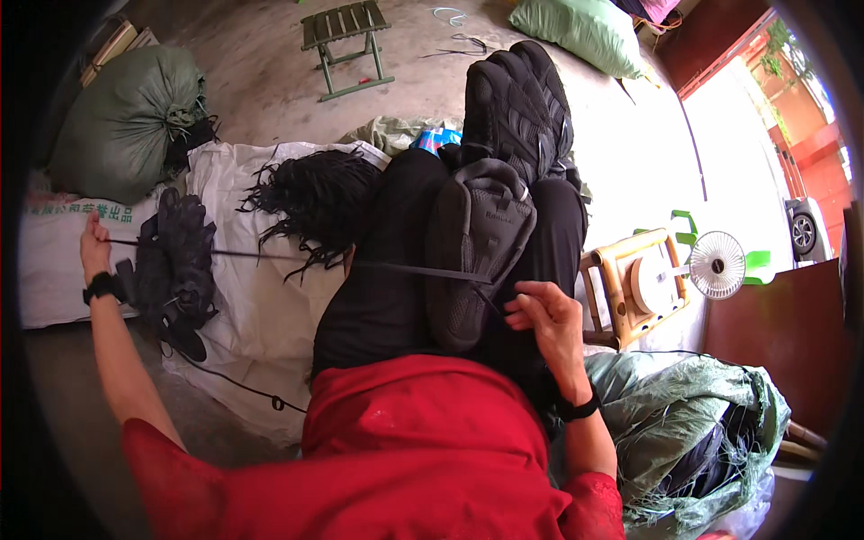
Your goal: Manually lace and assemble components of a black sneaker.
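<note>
A black mesh shoe upper [481,225] lies across my lap, its heel loop away from me. My left hand [95,245] is far out to the left, closed on one end of a black shoelace [396,267]. The lace runs taut from there across to the shoe upper. My right hand [549,326] is just right of the shoe upper's near end, fingers pinched on the lace's short other end. Farther along my legs rests a stack of black shoe uppers [517,108]. To the left of my thigh lies a heap of loose black laces [319,202].
More black shoe uppers [175,270] are piled at left on white sacking [243,315]. Beyond stands a full green sack [130,121], and a folding stool [346,40] is ahead. A fan [717,265] with a bamboo stool [634,283] and an open green sack [684,423] are at right.
</note>
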`<state>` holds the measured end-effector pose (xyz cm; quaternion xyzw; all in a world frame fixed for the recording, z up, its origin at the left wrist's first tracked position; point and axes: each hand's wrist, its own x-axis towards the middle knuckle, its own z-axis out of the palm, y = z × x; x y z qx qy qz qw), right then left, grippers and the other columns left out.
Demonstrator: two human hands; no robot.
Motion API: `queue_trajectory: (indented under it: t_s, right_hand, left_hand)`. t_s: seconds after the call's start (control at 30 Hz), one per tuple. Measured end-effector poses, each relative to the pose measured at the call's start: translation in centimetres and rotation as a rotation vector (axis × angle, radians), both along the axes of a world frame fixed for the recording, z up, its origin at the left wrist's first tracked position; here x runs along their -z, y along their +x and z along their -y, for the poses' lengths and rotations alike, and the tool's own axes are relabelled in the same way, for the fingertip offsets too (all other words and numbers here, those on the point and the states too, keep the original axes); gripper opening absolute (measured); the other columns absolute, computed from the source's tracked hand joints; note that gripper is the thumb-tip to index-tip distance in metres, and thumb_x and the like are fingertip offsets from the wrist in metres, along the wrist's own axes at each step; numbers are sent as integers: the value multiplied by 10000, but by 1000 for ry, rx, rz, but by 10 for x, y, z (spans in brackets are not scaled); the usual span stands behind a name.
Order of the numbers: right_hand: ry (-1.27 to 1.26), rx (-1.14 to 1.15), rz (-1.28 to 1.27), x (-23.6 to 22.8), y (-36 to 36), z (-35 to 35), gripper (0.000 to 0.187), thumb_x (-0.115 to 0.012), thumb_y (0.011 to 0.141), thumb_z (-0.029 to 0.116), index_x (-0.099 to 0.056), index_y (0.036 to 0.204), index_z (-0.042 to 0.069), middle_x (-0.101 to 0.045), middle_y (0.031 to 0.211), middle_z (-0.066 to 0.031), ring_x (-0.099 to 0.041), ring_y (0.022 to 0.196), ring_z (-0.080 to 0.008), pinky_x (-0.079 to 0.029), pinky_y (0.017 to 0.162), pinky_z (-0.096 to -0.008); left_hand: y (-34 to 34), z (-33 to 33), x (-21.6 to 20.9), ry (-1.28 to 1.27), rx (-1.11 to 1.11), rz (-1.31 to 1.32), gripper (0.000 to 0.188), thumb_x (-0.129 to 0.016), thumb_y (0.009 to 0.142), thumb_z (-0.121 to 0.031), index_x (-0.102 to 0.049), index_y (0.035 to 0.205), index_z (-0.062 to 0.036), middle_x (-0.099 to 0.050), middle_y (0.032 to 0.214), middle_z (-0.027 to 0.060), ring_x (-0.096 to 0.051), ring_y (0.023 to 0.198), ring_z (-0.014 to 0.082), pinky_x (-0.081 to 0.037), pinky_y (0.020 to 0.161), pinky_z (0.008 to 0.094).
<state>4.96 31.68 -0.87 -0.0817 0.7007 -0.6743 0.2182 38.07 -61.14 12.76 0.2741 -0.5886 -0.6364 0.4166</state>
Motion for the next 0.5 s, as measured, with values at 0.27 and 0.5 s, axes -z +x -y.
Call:
queue_trajectory:
  t_s: [0.27,0.5]
  right_hand:
    - [279,193,-203,-18,12,20,127,-596,949,100,-633,952,-21,-699,759,-87,-639,606,-114,-506,557,-249]
    - [573,180,-579,-1,11,28,63,-633,888,82,-594,874,34,-643,671,-141,-661,583,-275,-494,546,-360]
  left_hand:
    - [-247,-480,146,87,604,299,249,-580,963,-176,-591,1157,-21,-681,1018,80,-603,824,88,-458,734,206]
    - [-296,-665,133,-372,952,258,73,-612,906,-69,-642,920,-4,-668,704,78,-630,621,99,-482,560,251]
